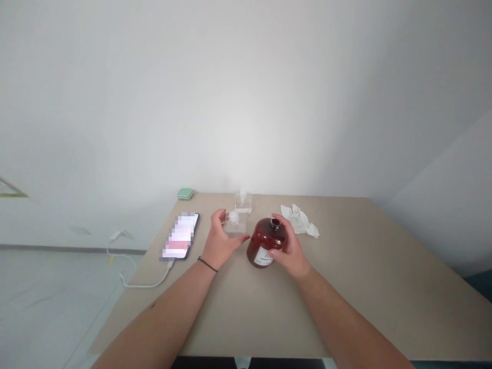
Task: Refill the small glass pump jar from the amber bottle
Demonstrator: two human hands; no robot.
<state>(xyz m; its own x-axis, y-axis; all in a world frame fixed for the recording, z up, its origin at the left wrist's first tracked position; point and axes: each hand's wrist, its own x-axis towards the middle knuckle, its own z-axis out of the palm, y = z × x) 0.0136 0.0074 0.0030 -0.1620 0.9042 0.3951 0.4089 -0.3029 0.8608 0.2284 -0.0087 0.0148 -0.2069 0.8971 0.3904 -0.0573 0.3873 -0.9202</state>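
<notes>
A dark red glass bottle (258, 241) with a short narrow neck and a white label stands tilted slightly on the table. My right hand (291, 253) is wrapped round its right side, thumb by the label. To the left, my left hand (223, 241) has thumb and fingers spread about a small clear box (238, 228) with a white tuft at its top, gripping it. Its thumb tip comes close to the bottle. Just behind stands a similar clear box (243, 203), also with a white tuft. What the tufts are made of is hard to tell.
A crumpled white tissue (300, 220) lies behind my right hand. At the left are a phone (180, 236) with a white charging cable (148, 285) hanging over the edge, and a small green case (185, 193). A white wall (246, 102) borders the table's back.
</notes>
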